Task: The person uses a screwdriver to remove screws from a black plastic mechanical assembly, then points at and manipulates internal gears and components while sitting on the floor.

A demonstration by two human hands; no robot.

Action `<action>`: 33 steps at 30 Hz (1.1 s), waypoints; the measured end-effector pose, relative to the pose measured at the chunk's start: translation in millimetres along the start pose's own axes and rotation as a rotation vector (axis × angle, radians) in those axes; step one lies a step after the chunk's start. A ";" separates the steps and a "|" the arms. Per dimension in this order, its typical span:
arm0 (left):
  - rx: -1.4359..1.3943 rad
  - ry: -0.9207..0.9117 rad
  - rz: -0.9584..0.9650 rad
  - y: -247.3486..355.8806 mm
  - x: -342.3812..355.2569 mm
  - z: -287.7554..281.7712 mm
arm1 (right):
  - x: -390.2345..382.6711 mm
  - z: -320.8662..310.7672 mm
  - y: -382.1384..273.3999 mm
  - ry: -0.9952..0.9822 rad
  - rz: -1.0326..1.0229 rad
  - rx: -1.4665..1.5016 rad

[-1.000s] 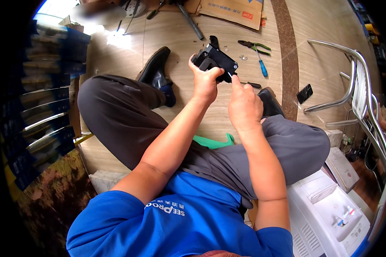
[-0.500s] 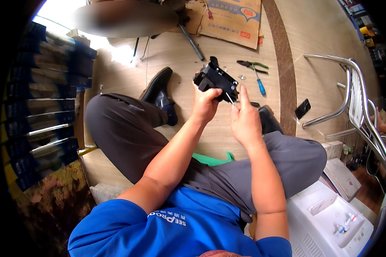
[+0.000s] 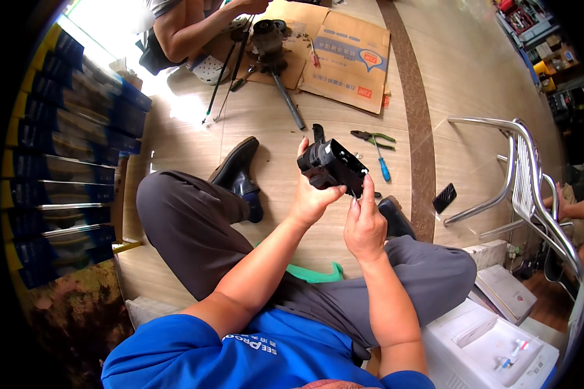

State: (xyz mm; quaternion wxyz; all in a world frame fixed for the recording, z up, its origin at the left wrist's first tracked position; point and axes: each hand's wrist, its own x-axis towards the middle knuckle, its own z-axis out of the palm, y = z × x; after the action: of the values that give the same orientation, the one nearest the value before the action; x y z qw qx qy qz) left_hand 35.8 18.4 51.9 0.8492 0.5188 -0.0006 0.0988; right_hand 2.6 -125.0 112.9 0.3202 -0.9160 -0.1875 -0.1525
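My left hand is closed round a black plastic housing, raised above the floor between my knees. The housing has an open, hollow upper side and a tab sticking up at its far end. My right hand is at the housing's near right edge, its index finger stretched along the side. Between my right thumb and fingers a thin silver metal rod shows, its tip against the housing; most of it is hidden by the fingers.
Ahead lie green-handled pliers, a blue-handled screwdriver and flattened cardboard. Another person's arm is beside a dark machine part. A phone lies near a metal chair. Boxes are stacked left.
The view has tilted up, bringing the other person and the machine part into sight. The housing has turned, showing more of its hollow side. Less of the metal rod shows.
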 end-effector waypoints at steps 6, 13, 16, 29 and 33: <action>-0.502 -0.031 -0.158 31.3 -5.0 18.7 | -8.2 4.9 8.0 0.079 -0.085 0.015; -0.488 -0.148 -0.234 36.6 3.7 3.7 | -4.1 -0.2 2.8 -0.002 -0.068 0.036; -0.378 -0.137 -0.288 29.0 3.3 -2.5 | -0.1 -5.4 -2.5 -0.071 0.002 0.045; -0.477 -0.020 -0.361 18.1 -1.4 4.8 | 9.4 -5.4 -27.6 -0.243 0.210 0.006; -0.331 -0.099 -0.355 15.3 -1.5 -10.5 | 11.4 -13.3 -31.3 -0.297 0.252 0.062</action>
State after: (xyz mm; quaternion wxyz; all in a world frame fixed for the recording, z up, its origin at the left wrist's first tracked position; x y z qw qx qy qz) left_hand 30.7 34.2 60.3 0.9256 0.3687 0.0327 -0.0789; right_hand -3.3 -108.1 144.0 0.3337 -0.9343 -0.1211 0.0315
